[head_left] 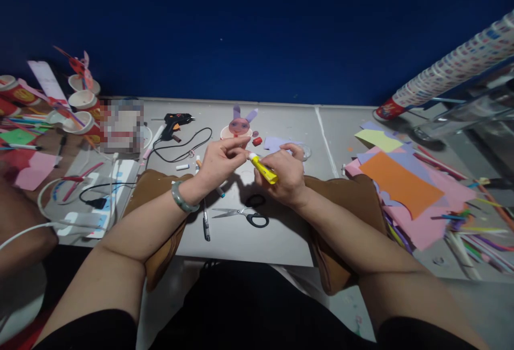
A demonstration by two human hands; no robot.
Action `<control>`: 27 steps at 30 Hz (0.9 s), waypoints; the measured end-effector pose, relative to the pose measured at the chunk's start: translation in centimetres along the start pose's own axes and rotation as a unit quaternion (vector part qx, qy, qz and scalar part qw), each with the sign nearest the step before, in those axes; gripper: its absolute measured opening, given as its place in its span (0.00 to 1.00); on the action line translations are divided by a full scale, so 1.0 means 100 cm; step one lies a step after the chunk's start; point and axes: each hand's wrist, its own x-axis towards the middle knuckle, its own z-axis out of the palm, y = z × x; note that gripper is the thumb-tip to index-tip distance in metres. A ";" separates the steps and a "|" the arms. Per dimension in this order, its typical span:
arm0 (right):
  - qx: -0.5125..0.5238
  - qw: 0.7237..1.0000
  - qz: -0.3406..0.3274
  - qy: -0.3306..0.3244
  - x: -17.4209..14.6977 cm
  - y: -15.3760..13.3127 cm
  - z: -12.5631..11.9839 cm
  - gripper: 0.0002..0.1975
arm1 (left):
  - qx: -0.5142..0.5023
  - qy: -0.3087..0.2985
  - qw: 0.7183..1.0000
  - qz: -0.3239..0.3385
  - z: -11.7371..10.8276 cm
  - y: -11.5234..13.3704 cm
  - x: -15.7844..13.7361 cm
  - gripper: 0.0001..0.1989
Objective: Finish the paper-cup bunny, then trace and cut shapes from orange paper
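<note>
My right hand (287, 173) is wrapped round a yellow glue stick (264, 169), its white end pointing up and left. My left hand (225, 160), with a green bangle at the wrist, is closed in a pinch right by that white end. Whatever lies between its fingertips is too small to make out. A red cap (257, 141) lies just beyond my hands. Behind them stands a cup with a pink paper face (239, 124) and purple ears. Scissors (257, 220) with black handles lie below my hands, with a pen (206, 221) to their left.
A black glue gun (176, 123) with a looping cord lies left. Further left are a power strip (114, 189), red cups (86, 105) and a co-worker's arm (24, 221). Coloured paper (401, 179), pipe cleaners and a leaning stack of cups (453, 66) are right. Brown cushions (341, 200) lie under my forearms.
</note>
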 end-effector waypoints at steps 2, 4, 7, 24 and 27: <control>-0.010 1.000 0.008 -0.009 -0.001 0.002 0.002 0.05 | -0.003 0.002 1.000 -0.002 -0.001 0.001 0.000 0.19; -0.012 1.000 0.023 -0.018 -0.003 0.005 0.003 0.04 | -0.001 0.010 1.000 0.007 -0.003 0.003 0.001 0.20; 0.029 0.998 0.040 -0.034 -0.004 0.007 0.004 0.04 | -0.006 0.034 0.999 0.033 -0.005 0.005 0.004 0.20; 0.423 0.826 0.306 -0.213 0.000 0.005 0.002 0.10 | -0.063 0.102 0.989 0.086 -0.018 0.015 0.011 0.16; 0.401 0.831 0.296 -0.246 -0.004 0.000 0.006 0.09 | -0.092 0.102 0.989 0.061 -0.015 0.018 0.010 0.18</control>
